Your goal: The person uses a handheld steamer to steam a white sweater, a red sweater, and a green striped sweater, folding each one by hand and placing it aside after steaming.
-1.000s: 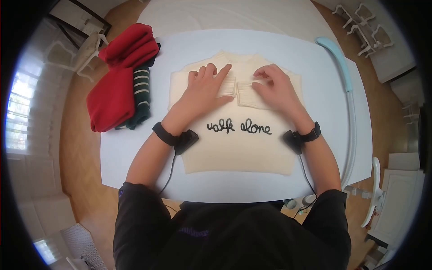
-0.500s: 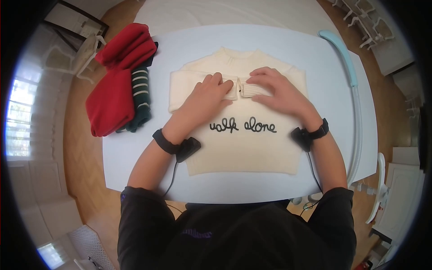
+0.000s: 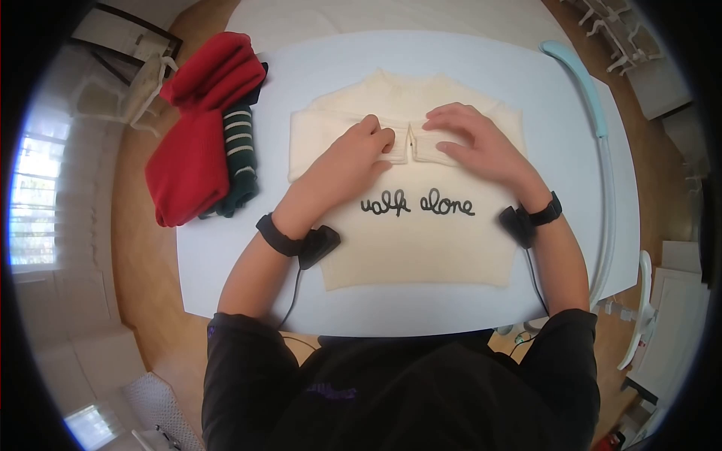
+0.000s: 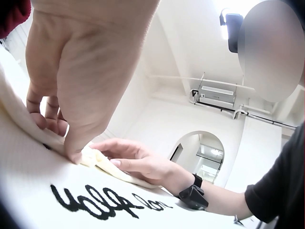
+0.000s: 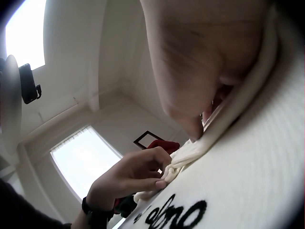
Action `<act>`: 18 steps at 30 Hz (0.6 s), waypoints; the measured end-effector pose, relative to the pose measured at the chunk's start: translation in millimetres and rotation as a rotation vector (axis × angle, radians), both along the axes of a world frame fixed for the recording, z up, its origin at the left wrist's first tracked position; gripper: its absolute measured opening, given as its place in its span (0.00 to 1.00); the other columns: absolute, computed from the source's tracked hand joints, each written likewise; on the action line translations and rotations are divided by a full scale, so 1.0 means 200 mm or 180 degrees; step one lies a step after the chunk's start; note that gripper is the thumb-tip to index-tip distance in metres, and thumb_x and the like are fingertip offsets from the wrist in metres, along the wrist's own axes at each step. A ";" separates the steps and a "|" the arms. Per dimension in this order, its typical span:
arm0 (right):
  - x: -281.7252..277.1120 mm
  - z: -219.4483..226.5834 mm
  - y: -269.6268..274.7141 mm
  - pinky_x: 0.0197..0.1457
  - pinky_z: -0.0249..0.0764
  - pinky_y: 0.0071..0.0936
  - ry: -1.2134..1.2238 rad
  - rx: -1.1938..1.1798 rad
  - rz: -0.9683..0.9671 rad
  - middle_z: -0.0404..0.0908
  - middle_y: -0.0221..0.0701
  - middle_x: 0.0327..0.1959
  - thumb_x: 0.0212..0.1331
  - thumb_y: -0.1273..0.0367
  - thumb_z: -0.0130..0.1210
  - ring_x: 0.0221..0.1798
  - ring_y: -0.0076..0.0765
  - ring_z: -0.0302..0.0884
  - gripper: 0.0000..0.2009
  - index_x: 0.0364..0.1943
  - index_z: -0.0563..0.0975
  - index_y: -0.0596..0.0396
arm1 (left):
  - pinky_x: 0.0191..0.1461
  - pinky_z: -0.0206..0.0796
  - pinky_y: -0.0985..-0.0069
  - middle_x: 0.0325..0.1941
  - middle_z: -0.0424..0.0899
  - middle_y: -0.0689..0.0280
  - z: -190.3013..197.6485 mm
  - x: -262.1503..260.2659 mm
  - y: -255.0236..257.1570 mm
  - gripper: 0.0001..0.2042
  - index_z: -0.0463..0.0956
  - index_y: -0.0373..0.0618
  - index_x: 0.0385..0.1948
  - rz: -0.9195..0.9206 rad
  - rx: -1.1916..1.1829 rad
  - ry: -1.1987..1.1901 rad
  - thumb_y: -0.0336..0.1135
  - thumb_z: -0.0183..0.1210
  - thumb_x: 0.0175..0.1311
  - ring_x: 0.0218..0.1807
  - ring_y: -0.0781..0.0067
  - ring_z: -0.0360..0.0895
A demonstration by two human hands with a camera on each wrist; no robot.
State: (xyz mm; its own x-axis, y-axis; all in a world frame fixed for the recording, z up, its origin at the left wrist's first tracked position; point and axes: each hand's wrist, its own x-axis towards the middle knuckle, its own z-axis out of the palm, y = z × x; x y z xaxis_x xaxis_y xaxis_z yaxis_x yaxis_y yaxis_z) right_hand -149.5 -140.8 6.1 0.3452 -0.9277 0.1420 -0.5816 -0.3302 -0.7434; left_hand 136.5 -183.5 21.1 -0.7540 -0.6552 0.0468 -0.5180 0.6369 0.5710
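Note:
A cream knit sweater lies front up, with "walk alone" in dark cord lettering across it. Both sleeves are folded inward, so the left cuff and right cuff meet near the middle of the chest. My left hand holds the left cuff, fingers bent at its upper edge and thumb at the lower. Over the right cuff, my right hand has loosely bent, spread fingers, its thumb touching the knit. From the left wrist, the right hand appears beside the sleeve.
Folded red garments lie at the table's left, partly over a green striped one. A long pale blue-ended tool runs along the right side. The white table extends around the sweater. Cables hang from both wrist cameras.
The left fingers, stretched out a second ago, have bent in at the cuff. The right hand stays over its cuff with fingers spread. The whole view has shifted slightly.

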 end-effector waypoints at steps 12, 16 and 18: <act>-0.02 -0.02 0.00 0.74 0.69 0.40 0.0109 -0.0246 0.0072 0.81 0.32 0.61 0.62 0.65 0.69 0.68 0.43 0.73 0.19 0.56 0.81 0.54 | 0.62 0.70 0.69 0.54 0.71 0.57 0.07 0.06 0.01 0.30 0.74 0.47 0.72 -0.0473 0.0122 -0.0452 0.22 0.62 0.65 0.54 0.57 0.74; -0.04 -0.02 0.00 0.74 0.69 0.41 0.0037 -0.0223 0.0106 0.81 0.32 0.61 0.61 0.63 0.70 0.68 0.43 0.73 0.20 0.56 0.82 0.53 | 0.63 0.69 0.69 0.56 0.69 0.58 0.05 0.06 0.01 0.33 0.73 0.49 0.75 -0.0577 0.0044 -0.0402 0.22 0.63 0.64 0.56 0.58 0.72; -0.02 -0.03 0.00 0.74 0.69 0.40 0.0073 -0.0216 0.0054 0.81 0.32 0.61 0.61 0.63 0.70 0.69 0.43 0.73 0.20 0.56 0.82 0.53 | 0.63 0.69 0.68 0.57 0.69 0.58 0.05 0.07 0.01 0.33 0.73 0.49 0.74 -0.0640 -0.0033 -0.0356 0.21 0.63 0.64 0.57 0.58 0.72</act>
State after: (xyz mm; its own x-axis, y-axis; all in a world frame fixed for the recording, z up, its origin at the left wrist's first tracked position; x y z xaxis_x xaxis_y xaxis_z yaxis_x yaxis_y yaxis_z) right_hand -154.0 -140.7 -0.1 0.3649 -0.9102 0.1962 -0.5922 -0.3895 -0.7054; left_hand 150.9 -181.6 31.1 -0.8702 -0.4913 -0.0384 -0.4398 0.7392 0.5100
